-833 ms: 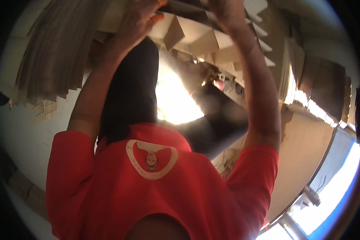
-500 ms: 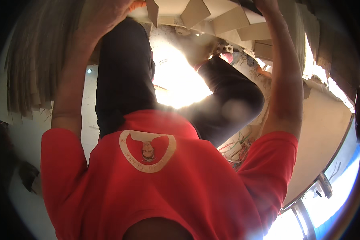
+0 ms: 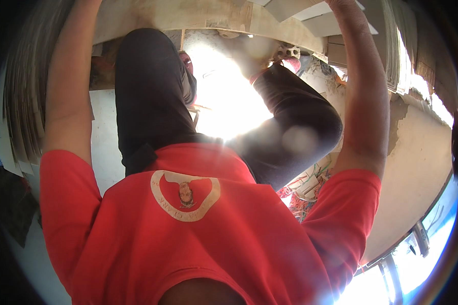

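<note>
The left arm (image 3: 68, 86) and the right arm (image 3: 364, 96) both reach up and away from the red shirt (image 3: 198, 244), to the far side of a pale table (image 3: 224, 16). Both hands are past the top edge of the view, so I cannot tell if their grip is wide, narrow or holding something. The flat grey pieces (image 3: 333, 28) are at the top right, fanned out a bit and just beside the right wrist. The step in hand looks like handling these thin pieces at the table. I think the next move calls for a light, steady hold on a thin edge, so it does not bend. A big stack of sheets (image 3: 23, 101) is by the left arm, and 1 more stack (image 3: 390, 48) stands to the right of the right arm. I see no box or bag that I can be sure of. A block with holes (image 3: 288, 52) is near 1 foot, but I cannot tell if anything is in the holes. Red and green scraps (image 3: 305, 203) lie by the right sleeve; I can't tell if something holds them.
</note>
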Motion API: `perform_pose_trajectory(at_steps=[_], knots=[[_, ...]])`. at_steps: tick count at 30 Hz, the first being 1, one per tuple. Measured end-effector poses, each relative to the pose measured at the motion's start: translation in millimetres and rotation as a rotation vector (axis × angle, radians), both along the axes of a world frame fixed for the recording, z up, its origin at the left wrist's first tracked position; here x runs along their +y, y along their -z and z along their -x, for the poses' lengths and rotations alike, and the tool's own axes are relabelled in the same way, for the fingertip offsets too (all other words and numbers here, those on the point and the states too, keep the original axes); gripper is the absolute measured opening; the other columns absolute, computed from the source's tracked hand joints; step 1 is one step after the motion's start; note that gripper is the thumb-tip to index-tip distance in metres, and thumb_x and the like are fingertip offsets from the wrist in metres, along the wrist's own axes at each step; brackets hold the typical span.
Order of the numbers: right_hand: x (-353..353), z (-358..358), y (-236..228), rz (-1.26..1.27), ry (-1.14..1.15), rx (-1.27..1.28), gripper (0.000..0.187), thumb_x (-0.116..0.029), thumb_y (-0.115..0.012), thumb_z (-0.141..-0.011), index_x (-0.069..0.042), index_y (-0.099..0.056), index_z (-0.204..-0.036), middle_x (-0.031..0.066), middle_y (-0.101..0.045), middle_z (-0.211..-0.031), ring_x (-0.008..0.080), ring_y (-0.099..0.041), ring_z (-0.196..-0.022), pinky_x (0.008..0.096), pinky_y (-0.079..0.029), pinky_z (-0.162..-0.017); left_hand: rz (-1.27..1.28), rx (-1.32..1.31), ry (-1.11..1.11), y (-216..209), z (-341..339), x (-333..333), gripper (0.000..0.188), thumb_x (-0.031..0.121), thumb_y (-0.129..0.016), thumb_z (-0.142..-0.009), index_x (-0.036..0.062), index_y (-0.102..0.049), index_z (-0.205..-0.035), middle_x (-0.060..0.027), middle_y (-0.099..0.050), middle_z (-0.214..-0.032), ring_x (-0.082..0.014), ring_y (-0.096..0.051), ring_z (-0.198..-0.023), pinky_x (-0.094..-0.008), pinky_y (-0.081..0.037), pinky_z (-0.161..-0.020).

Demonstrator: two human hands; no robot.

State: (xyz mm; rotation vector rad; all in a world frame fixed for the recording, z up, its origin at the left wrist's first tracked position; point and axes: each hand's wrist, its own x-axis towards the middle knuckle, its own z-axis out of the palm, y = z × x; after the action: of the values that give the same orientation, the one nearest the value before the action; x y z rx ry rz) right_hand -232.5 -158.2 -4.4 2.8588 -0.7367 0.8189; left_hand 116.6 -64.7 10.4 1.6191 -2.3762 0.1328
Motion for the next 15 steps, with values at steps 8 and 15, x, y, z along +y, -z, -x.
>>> perform_pose_trajectory(at_steps=[8,15], knots=[[54.1,-18.5,-23.9,-0.339,0.172,0.282,0.026,-0.019,-0.068,-0.077,-0.004,-0.057,-0.095,0.0223,-0.062,-0.080,0.0397,-0.060,-0.083,0.0470,-0.046,-0.071,-0.009,0.239,-0.048,-11.6,22.3,13.2,0.043,0.001,-0.069,-0.065,0.0050,-0.064,-0.107,-0.0108,-0.058,-0.100,-0.0274,-0.052,-0.100,-0.0389,-0.042,-0.088],[55.2,-27.4,-27.9,-0.351,0.016,0.254,0.024,-0.012,-0.068,-0.073,0.000,-0.059,-0.092,0.0246,-0.062,-0.080,0.0409,-0.061,-0.082,0.0473,-0.047,-0.070,0.173,0.154,0.109,-10.0,-1.5,23.0,0.028,0.003,-0.069,-0.068,0.0032,-0.063,-0.095,-0.0116,-0.057,-0.110,-0.0302,-0.049,-0.111,-0.0399,-0.038,-0.093]])
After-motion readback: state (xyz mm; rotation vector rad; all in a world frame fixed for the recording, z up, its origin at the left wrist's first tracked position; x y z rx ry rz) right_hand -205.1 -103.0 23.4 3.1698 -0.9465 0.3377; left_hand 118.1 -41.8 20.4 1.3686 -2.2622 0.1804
